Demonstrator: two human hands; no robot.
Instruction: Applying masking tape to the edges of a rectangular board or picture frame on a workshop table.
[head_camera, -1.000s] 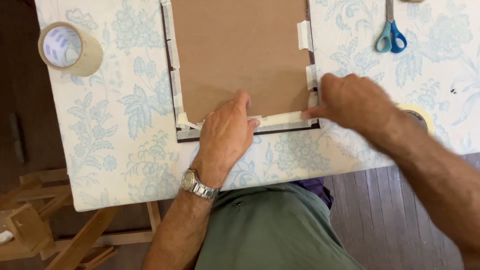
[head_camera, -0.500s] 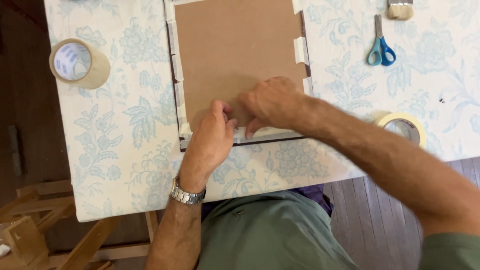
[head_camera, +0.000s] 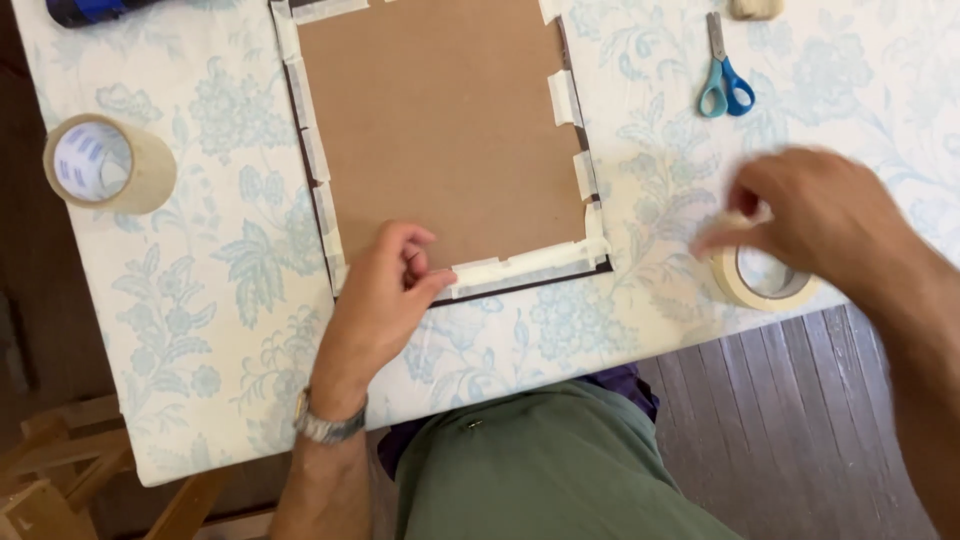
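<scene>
A dark picture frame lies face down with a brown backing board (head_camera: 440, 130) taped along its edges by strips of cream masking tape (head_camera: 525, 263). My left hand (head_camera: 380, 300) rests on the frame's near left corner, thumb pressing the end of the bottom tape strip. My right hand (head_camera: 810, 215), blurred, hovers over a roll of masking tape (head_camera: 765, 280) at the table's near right edge, fingers apart and just touching or above the roll.
A wide roll of clear packing tape (head_camera: 108, 163) stands at the left. Blue-handled scissors (head_camera: 722, 80) lie at the far right. A dark blue object (head_camera: 95, 10) lies at the far left. The floral tablecloth (head_camera: 200, 300) ends near my lap; wooden floor shows below.
My right hand left the frame's bottom edge and swung right to the masking tape roll. My left hand stayed at the near left corner.
</scene>
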